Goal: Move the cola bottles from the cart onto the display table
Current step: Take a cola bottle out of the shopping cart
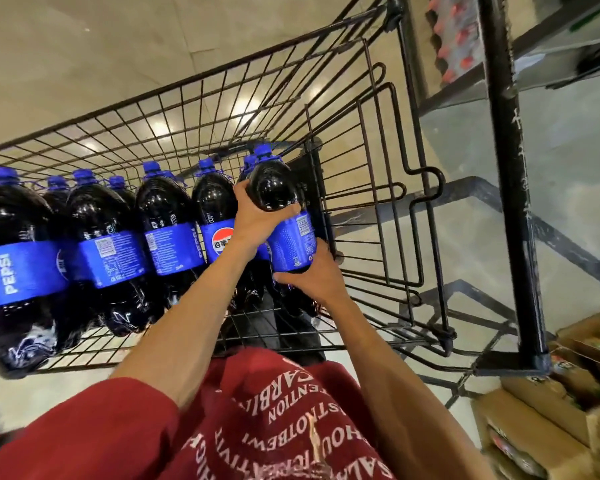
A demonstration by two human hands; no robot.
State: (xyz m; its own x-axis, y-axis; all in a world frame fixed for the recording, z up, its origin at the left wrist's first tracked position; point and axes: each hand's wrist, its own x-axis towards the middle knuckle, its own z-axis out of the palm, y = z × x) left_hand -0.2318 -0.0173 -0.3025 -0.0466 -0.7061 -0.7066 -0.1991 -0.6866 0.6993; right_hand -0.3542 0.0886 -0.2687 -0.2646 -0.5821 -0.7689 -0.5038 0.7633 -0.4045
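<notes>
Bright overhead lamps leave round glare spots on the glossy floor (84, 46) and white glints on the dark bottles (101, 216). The wide lens bows the cart (222, 109) wires; the shelf post (503, 133) at right smears with blur.

A supermarket aisle: a wire shopping cart (222, 109) loaded with identical cola bottles (170, 237) stands on polished tile floor (84, 46) beside a black metal rack (503, 133) at right, with shrink-wrapped red-capped bottles (454, 39) upper right and stock cartons (541, 420) lower right.
</notes>
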